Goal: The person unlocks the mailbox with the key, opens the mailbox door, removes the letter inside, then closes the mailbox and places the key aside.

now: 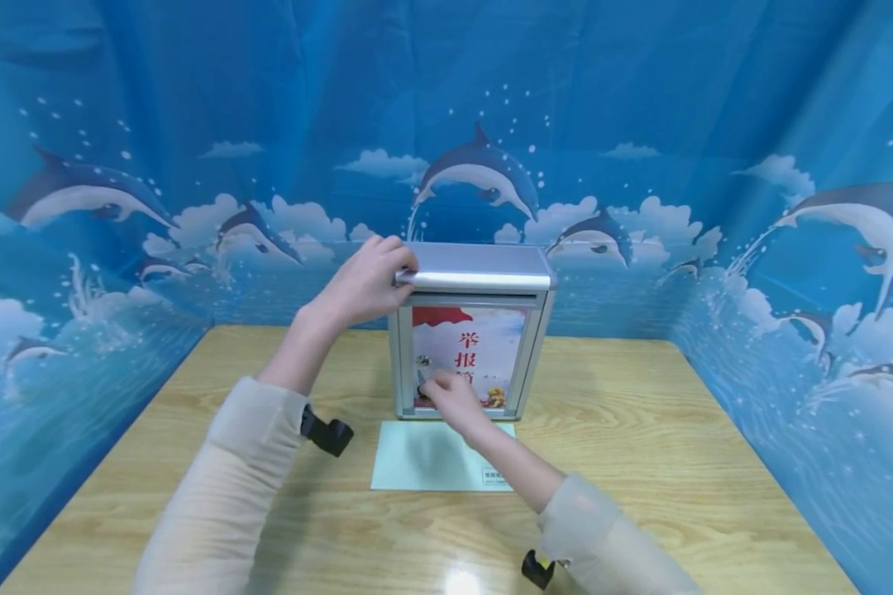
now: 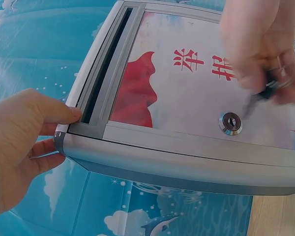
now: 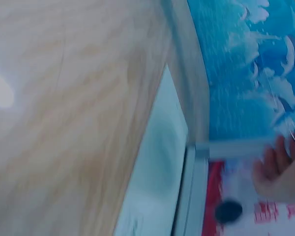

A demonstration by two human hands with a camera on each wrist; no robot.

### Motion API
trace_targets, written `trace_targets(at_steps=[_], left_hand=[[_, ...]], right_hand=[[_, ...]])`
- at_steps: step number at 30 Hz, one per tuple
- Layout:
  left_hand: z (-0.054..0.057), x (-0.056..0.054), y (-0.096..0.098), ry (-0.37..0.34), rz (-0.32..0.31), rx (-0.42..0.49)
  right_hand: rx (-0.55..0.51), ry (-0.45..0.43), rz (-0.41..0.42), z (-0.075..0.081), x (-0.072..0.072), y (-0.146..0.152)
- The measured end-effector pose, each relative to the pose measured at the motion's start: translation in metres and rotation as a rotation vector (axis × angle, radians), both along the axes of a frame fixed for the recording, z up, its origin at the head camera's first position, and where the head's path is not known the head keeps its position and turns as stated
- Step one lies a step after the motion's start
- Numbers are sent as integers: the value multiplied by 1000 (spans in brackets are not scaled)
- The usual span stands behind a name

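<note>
A silver metal drop box (image 1: 479, 268) with a printed front panel stands upright on the table. My left hand (image 1: 372, 277) grips its top left corner, thumb at the end of the slot (image 2: 108, 64) and fingers around the side. In my right hand (image 1: 452, 398) a black-headed key (image 2: 269, 84) is pinched, blurred in the left wrist view. The key's blade points toward the round lock (image 2: 230, 123) on the panel's left side, just apart from the keyhole. The right hand (image 3: 280, 172) is also seen in front of the panel in the right wrist view.
A pale green envelope (image 1: 424, 459) lies flat on the wooden table (image 1: 640, 430), right before the box's base. A blue curtain (image 1: 327, 99) printed with dolphins surrounds the table's back and sides. A blurred dark round shape (image 3: 228, 211) overlaps the panel.
</note>
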State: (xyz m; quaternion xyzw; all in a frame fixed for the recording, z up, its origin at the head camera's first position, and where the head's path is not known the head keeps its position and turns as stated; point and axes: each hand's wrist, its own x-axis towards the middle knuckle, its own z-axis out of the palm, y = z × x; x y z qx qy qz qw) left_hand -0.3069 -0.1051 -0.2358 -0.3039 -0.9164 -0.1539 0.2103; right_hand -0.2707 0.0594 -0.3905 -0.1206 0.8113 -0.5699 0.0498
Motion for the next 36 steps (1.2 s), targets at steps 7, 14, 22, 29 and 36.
trace_targets(at_steps=[7,14,22,29,36], left_hand=[[1,1,1,-12,18,-10],[1,1,1,-1,24,-24],[0,1,1,-11,30,-16],[-1,2,1,-9,27,-1],[-2,3,3,-9,29,9]], right_hand=[[400,22,395,-1,1,54],[393,-112,321,-15,-1,113],[430,-219,164,-29,6,152],[480,-236,125,-39,10,164],[498,-253,106,-45,13,165]])
